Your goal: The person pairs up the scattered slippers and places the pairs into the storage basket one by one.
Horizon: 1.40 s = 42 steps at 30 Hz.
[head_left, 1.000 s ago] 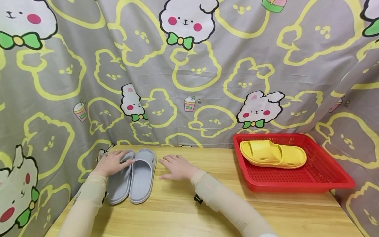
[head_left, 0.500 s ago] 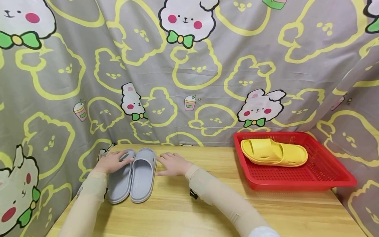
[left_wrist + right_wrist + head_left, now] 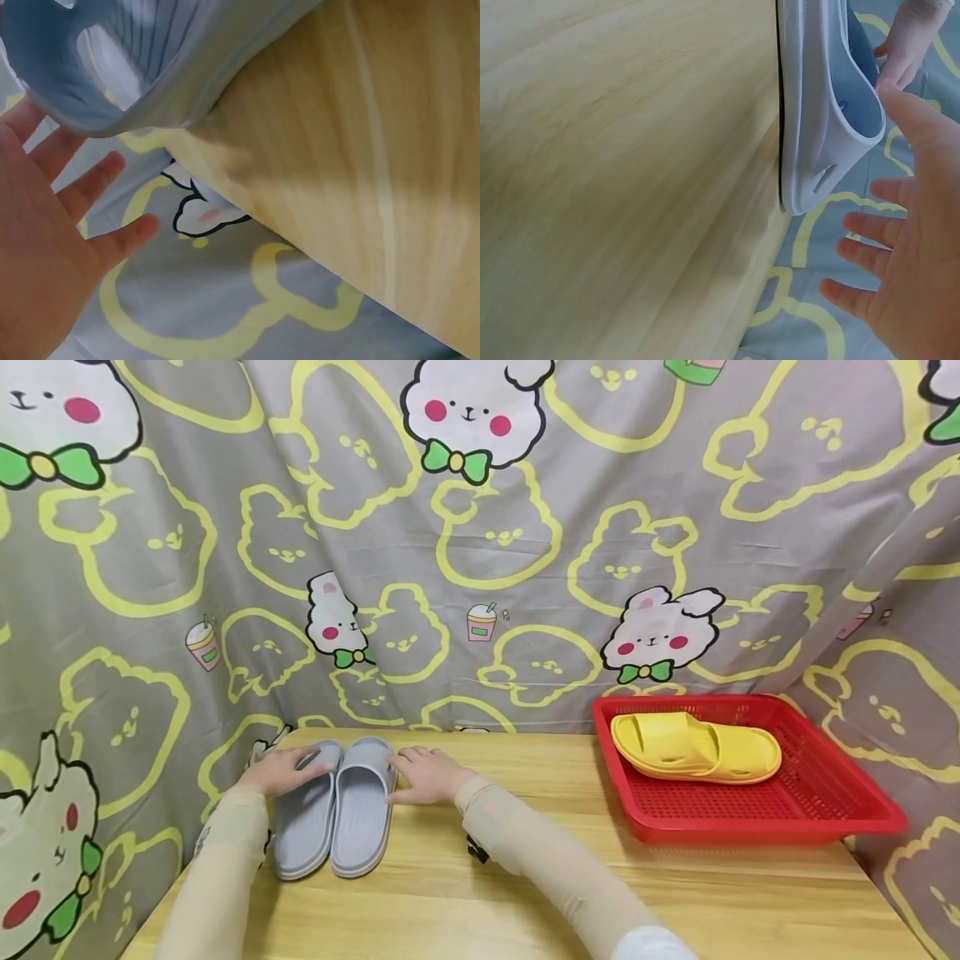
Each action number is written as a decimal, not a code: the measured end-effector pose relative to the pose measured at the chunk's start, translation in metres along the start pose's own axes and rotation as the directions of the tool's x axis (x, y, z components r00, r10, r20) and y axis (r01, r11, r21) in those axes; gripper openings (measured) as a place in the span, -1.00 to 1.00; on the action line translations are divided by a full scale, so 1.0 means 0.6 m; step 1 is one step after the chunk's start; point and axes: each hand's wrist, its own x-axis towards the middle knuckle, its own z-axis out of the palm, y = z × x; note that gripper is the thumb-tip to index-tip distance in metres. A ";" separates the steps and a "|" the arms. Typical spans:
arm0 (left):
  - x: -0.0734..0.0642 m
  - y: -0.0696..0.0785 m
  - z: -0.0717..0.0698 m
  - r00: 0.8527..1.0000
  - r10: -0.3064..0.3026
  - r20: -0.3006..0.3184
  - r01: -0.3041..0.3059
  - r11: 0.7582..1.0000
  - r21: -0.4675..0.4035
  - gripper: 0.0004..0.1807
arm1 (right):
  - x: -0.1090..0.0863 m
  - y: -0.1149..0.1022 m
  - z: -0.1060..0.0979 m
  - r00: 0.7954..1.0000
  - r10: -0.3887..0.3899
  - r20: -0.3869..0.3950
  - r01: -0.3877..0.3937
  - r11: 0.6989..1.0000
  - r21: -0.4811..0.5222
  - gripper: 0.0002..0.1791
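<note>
In the head view, the left slipper (image 3: 303, 827) and right slipper (image 3: 362, 814), both grey, stand side by side on the wooden surface (image 3: 525, 760) toward 7:30 from the centre. Their toes point to 12 o'clock and their heels to 6. The left hand (image 3: 273, 772) is at the left slipper's 10 o'clock side, its thumb out over the slipper; the left wrist view shows its fingers straight and spread, grasping nothing, the uppermost tips partly hidden behind the slipper's edge. The right hand (image 3: 431, 775) is at the right slipper's 2 o'clock side, released, its fingers extended and apart, with fingertips overlapping the strap. Whether either hand presses on its slipper I cannot tell. Beige sleeves (image 3: 562, 872) cover both forearms, and a small black item (image 3: 477, 849) shows just below the right wrist. Well apart, toward 4 o'clock, a red basket (image 3: 750, 831) holds yellow slippers (image 3: 697, 747) lying lengthwise, toward its 10 o'clock side. Grey cloth (image 3: 525, 577) with yellow outlines hangs behind, at 12 o'clock.
</note>
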 end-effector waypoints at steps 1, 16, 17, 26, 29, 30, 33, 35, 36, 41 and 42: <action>0.002 -0.001 -0.001 1.000 -0.004 0.020 0.004 1.000 -0.003 -0.11 | 0.003 0.000 0.001 1.000 0.002 0.000 -0.002 1.000 0.005 -0.12; 0.017 0.001 -0.015 0.980 -0.087 0.178 0.097 0.994 -0.049 0.03 | 0.051 -0.012 0.002 1.000 0.024 -0.006 -0.023 0.989 0.149 -0.08; 0.017 0.002 -0.016 0.980 -0.089 0.178 0.100 0.994 -0.050 0.04 | 0.052 -0.013 0.002 1.000 0.027 -0.003 -0.026 0.986 0.164 -0.08; 0.021 0.008 -0.020 0.989 -0.098 0.112 0.101 0.995 -0.017 0.08 | 0.068 -0.012 0.011 0.998 0.066 0.021 -0.069 0.958 0.279 -0.06; 0.021 0.006 -0.017 0.995 -0.082 0.061 0.082 0.997 0.017 0.07 | 0.073 -0.011 0.015 0.997 0.069 0.035 -0.077 0.951 0.298 -0.06; 0.021 0.005 -0.015 0.996 -0.076 0.044 0.075 0.997 0.033 0.08 | 0.074 -0.010 0.015 0.997 0.069 0.038 -0.078 0.948 0.308 -0.06; 0.019 0.000 -0.011 0.998 -0.064 -0.007 0.064 0.995 0.075 0.07 | 0.078 -0.010 0.017 0.997 0.068 0.047 -0.080 0.940 0.331 -0.06; 0.017 -0.001 -0.010 0.998 -0.057 -0.038 0.061 0.992 0.107 0.08 | 0.081 -0.009 0.019 0.996 0.069 0.047 -0.081 0.937 0.340 -0.06; 0.016 0.000 -0.010 0.997 -0.055 -0.053 0.061 0.991 0.120 0.09 | 0.083 -0.009 0.020 0.996 0.070 0.050 -0.083 0.936 0.342 -0.06; 0.007 0.005 -0.015 0.989 -0.048 -0.141 0.071 0.984 0.162 0.13 | 0.091 -0.007 0.023 0.996 0.067 0.057 -0.082 0.936 0.343 -0.08; 0.005 0.006 -0.017 0.987 -0.044 -0.157 0.071 0.983 0.170 0.14 | 0.093 -0.006 0.023 0.996 0.068 0.058 -0.084 0.934 0.348 -0.08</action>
